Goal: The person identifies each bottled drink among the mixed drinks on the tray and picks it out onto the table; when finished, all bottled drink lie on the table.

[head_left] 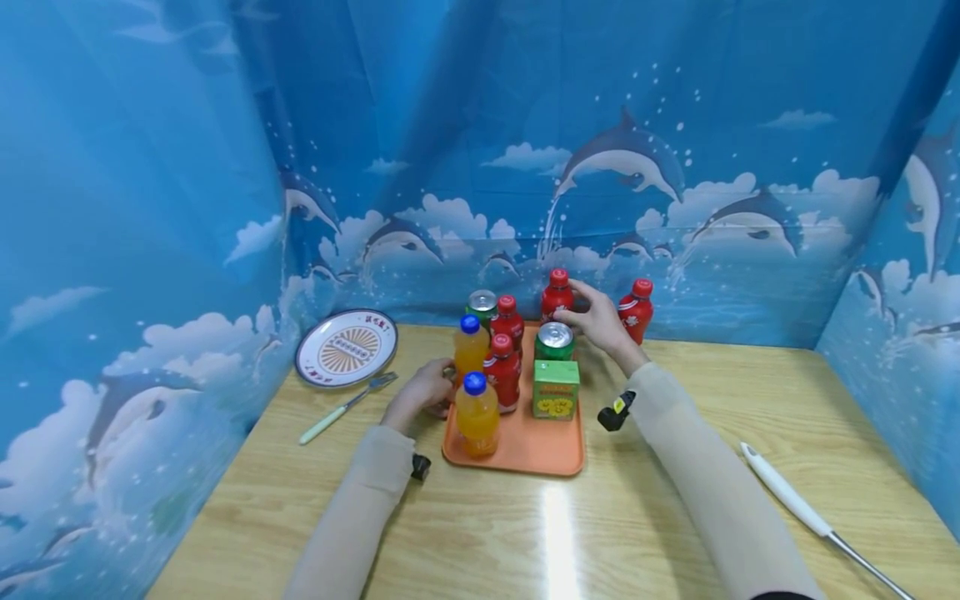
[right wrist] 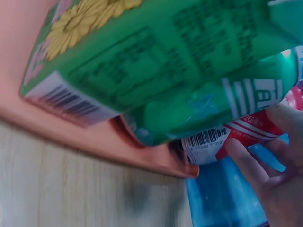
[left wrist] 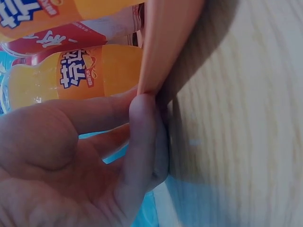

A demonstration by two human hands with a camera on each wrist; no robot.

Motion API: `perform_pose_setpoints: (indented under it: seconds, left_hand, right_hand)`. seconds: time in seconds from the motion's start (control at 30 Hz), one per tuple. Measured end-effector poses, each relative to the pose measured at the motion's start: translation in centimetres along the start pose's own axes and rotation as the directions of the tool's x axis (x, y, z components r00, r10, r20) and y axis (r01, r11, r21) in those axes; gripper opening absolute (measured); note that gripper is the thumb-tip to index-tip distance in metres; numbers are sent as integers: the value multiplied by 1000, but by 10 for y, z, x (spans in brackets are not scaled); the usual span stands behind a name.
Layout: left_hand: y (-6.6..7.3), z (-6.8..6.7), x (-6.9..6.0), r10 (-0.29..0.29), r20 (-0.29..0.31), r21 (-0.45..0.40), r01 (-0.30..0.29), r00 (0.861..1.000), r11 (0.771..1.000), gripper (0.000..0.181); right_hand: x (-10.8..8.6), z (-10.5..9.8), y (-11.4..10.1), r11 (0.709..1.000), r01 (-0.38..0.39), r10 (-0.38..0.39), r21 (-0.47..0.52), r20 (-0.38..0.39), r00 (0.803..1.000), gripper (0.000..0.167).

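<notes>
With our right hand (head_left: pixel 602 325), the nearer, we grip the upright red bottle (head_left: pixel 557 297) at one o'clock on the tray (head_left: pixel 532 454), its base probably resting there; our left hand (head_left: pixel 423 390) pinches the nine-o'clock rim.

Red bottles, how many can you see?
4: one bottle in the right hand, another bottle to the right of that hand, and a front bottle and a rear bottle on the tray. More could be hidden behind them.

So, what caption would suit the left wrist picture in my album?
A left hand grips the edge of an orange tray beside orange drink bottles.
</notes>
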State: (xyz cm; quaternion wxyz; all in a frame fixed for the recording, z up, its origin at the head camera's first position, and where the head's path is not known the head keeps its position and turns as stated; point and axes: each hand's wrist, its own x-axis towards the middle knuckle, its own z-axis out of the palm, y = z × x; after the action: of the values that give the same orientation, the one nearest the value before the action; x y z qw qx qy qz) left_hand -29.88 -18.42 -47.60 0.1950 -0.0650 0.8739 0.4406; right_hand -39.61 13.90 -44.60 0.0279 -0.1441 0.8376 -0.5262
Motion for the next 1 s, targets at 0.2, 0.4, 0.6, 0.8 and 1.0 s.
perform_pose_setpoints:
  seconds: [0.2,0.4,0.6,0.8,1.0]
  left_hand:
    - [1,0,-1,14,-11,0,-14,1000,1000,72]
    - [1,0,-1,26,-6,2,-26,1000,1000,69]
    - [1,-1,-2,27,-14,8,-27,1000,1000,68]
    - [2,-1,-3,30,-8,12,-30,1000,999,65]
    - [2,-1,-3,32,-9,18,-32,999,999,64]
  right_hand:
    - [0,-4,-11,993,-47,45,105,14,999,78]
    - [2,-5,-14,974,-52,52,222,6,999,77]
    - [-1,-10,-22,950,-64,67,307,3,998,77]
    - [-2,-14,-31,922,-53,57,383,-1,998,76]
    - [-3,-15,-39,872,-55,66,487,-6,998,74]
